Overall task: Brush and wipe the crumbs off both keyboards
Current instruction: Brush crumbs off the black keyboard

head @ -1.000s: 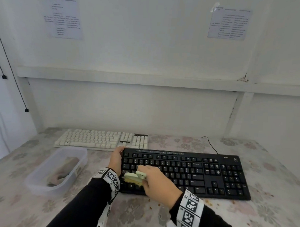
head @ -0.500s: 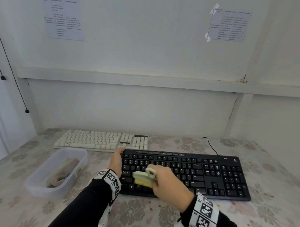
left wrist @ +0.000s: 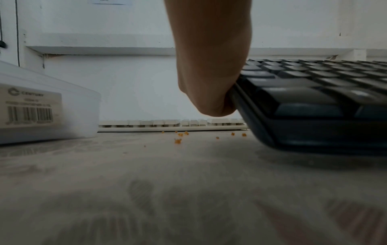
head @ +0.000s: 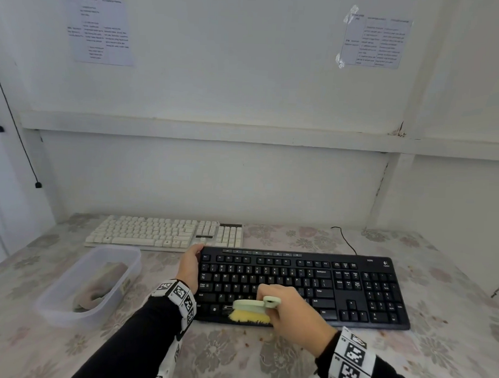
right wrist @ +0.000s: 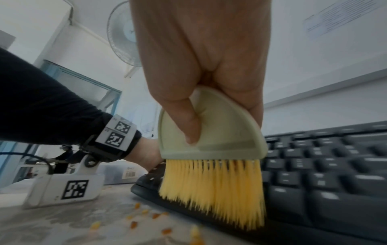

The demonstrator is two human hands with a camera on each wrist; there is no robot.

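R hand point(head: 292, 312) grips brush point(head: 251, 310), bristles on black kbd point(head: 352, 288) front edge.

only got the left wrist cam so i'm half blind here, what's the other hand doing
Observer: The right hand grips a brush, yellow bristles on the black keyboard near its front edge.
Operator: any crumbs on your side
Observer: Yes, crumbs lie on the table just in front of the keyboard.
Operator: anything in that plastic box
Observer: The box holds a crumpled cloth.
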